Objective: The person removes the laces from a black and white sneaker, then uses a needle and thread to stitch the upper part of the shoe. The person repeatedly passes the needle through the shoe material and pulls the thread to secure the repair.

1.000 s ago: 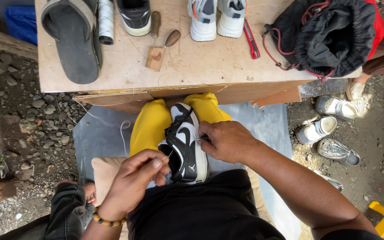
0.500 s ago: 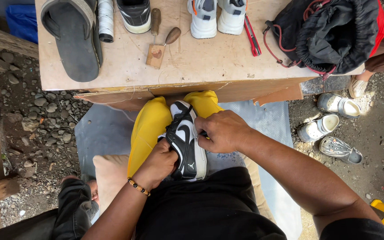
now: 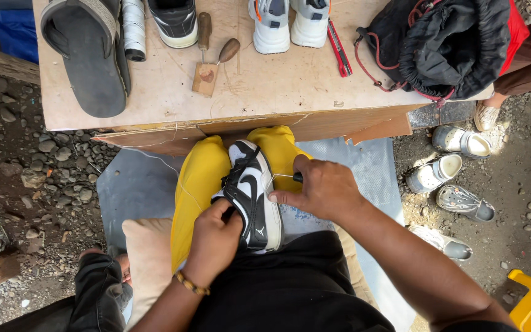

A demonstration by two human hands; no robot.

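A black and white sneaker point(image 3: 254, 192) lies clamped between my knees in yellow trousers point(image 3: 199, 182), its toe pointing at the table. My left hand point(image 3: 215, 238) grips the sneaker at its heel end. My right hand point(image 3: 322, 188) rests against the sneaker's right side, pinching a small dark-handled tool point(image 3: 295, 177) with a thin metal point aimed at the sole edge. A fine white thread point(image 3: 161, 161) trails off to the left from the shoe.
A wooden table point(image 3: 259, 92) ahead carries a dark sandal point(image 3: 88, 54), a thread spool point(image 3: 134, 26), a black shoe point(image 3: 174, 21), wooden-handled awls point(image 3: 204, 32), white sneakers point(image 3: 289, 22), a red cutter point(image 3: 339, 54) and a black bag point(image 3: 450, 44). Small shoes point(image 3: 450, 166) lie on gravel at right.
My left hand slid up from beside the heel and took hold of the sneaker. My right hand stayed at the shoe's right side with the tool. The view shifted slightly.
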